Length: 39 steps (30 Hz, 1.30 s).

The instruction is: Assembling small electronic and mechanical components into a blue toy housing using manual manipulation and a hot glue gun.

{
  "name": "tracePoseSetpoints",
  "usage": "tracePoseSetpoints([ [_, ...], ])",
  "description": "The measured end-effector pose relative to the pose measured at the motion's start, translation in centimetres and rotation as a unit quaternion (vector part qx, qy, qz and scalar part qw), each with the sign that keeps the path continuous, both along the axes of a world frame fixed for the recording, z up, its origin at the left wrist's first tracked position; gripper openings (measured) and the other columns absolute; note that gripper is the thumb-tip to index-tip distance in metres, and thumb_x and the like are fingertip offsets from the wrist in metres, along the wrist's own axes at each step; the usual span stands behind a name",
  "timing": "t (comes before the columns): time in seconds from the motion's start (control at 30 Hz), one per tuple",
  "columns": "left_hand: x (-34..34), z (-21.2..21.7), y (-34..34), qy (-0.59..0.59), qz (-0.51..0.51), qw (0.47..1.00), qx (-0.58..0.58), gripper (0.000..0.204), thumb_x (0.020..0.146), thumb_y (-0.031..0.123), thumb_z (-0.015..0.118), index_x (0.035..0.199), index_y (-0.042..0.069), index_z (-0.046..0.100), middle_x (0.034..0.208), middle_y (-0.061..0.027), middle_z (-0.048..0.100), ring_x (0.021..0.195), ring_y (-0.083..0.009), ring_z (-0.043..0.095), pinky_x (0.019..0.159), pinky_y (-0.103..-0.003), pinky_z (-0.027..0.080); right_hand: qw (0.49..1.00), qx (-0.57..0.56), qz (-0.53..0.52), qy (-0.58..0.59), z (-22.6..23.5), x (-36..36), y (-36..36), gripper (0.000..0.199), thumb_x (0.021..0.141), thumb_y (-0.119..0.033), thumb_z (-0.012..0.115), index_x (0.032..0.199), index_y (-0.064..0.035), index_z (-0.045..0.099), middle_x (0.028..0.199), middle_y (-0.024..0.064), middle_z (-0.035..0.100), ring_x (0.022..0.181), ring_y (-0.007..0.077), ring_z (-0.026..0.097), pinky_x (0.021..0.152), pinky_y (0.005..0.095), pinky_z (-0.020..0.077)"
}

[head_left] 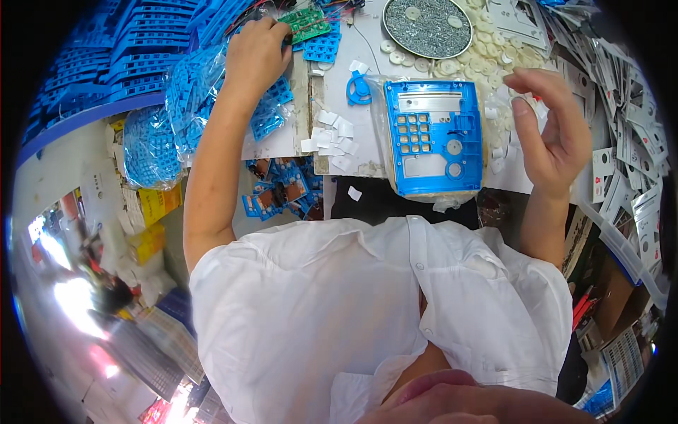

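Observation:
My left hand (pixel 256 60) reaches to the far left of the bench with its fingers curled, beside the left edge of a green circuit board (pixel 308 25). Its fingertips are hidden, so what they grip cannot be made out. Over the right part of the bench my right hand (pixel 554 131) hovers, thumb and fingers apart, holding nothing. Between the hands a blue plastic housing (pixel 439 134) lies open side up on a clear-wrapped pad. It has a grid of square key holes, a long slot and round openings. A blue ring-shaped plastic part (pixel 359 88) rests left of it.
Small white pieces (pixel 330 138) lie left of the housing. A round tray (pixel 427 28) of small metal parts stands behind, near scattered cream discs (pixel 487 39). Blue plastic parts (pixel 145 56) pile up at left; flat printed panels (pixel 628 120) crowd the right.

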<state>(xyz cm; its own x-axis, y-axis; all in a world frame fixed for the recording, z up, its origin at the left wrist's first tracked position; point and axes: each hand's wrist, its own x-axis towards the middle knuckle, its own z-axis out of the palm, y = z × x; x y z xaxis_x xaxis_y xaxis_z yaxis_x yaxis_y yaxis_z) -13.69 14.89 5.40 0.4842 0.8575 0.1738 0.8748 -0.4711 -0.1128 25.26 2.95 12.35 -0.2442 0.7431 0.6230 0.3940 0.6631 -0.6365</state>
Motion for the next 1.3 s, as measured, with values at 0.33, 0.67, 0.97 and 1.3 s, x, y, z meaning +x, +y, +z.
tracePoseSetpoints([
  [0.33,2.1,-0.9,-2.7,-0.013,-0.099,0.995,-0.002,0.019,0.083,0.021,0.077,0.097,0.010,0.071,0.103,-0.0060,0.067,0.104,-0.0299,0.064,0.087,-0.044,0.052,0.997,-0.015,0.071,-0.027,0.0,-2.5,0.4,0.020,0.081,0.009,0.070,0.099,0.0018,0.074,0.087,0.0113,0.072,0.078,0.0227,0.067,0.070,0.0308,0.0503],
  [0.67,5.2,-2.0,-3.0,-0.036,-0.041,0.996,0.072,0.024,0.080,0.033,0.076,0.093,0.012,0.074,0.092,-0.0039,0.072,0.098,-0.0261,0.068,0.082,-0.046,0.052,0.995,-0.041,0.091,-0.029,-1.4,-2.9,-0.2,0.017,0.082,0.004,0.071,0.097,-0.0003,0.074,0.080,0.0100,0.067,0.070,0.0221,0.063,0.062,0.0314,0.0482],
  [0.97,2.3,1.0,-3.0,-0.574,0.153,0.767,-0.244,0.032,0.099,0.031,0.063,0.099,0.001,0.074,0.093,-0.0050,0.072,0.085,-0.0174,0.068,0.069,-0.037,0.058,0.988,-0.134,0.076,0.014,-2.7,-2.2,-1.4,0.013,0.087,-0.001,0.072,0.099,0.0002,0.075,0.079,0.0079,0.068,0.068,0.0163,0.062,0.061,0.0288,0.0488],
  [1.3,7.7,4.8,-11.5,-0.596,0.106,0.728,-0.323,0.028,0.104,0.025,0.061,0.106,-0.001,0.071,0.090,-0.0020,0.068,0.085,-0.0101,0.066,0.066,-0.030,0.057,0.734,-0.600,0.194,0.252,-3.3,-5.4,2.7,0.041,0.100,-0.039,0.065,0.122,-0.0046,0.068,0.077,0.0057,0.070,0.059,0.0086,0.061,0.052,0.0235,0.0469],
])
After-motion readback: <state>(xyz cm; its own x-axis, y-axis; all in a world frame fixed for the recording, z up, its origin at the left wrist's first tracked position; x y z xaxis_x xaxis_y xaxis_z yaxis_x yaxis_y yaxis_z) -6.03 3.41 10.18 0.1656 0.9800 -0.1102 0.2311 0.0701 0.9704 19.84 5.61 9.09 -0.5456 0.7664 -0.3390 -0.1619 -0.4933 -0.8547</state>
